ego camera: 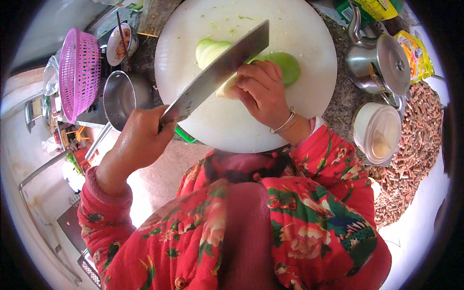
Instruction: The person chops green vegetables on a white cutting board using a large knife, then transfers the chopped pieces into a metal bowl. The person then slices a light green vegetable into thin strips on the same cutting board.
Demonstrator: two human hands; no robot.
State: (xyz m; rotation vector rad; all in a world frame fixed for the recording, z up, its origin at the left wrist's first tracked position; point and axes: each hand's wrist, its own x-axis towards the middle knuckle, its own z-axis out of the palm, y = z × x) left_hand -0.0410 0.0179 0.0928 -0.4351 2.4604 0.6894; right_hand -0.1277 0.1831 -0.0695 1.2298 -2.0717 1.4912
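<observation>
My left hand (141, 139) grips the handle of a broad steel cleaver (221, 69), its blade slanting up to the right over a round white cutting board (239, 134). With bent fingers, my right hand (262, 88) holds down a pale, peeled-looking vegetable piece (227, 90) against the board, close to the blade. Beside those fingers lies a larger green-skinned vegetable piece (286, 67), partly covered by the hand. Beyond the blade rest pale green cut pieces (211, 50), partly hidden by it. Small green scraps are scattered near the board's far side.
At left stand a pink plastic colander (78, 72), a bowl with food and chopsticks (121, 45), and a metal saucepan (119, 96). A steel kettle (377, 65) and a lidded plastic tub (377, 132) sit at right, near a heap of brown pellet-like pieces (417, 134).
</observation>
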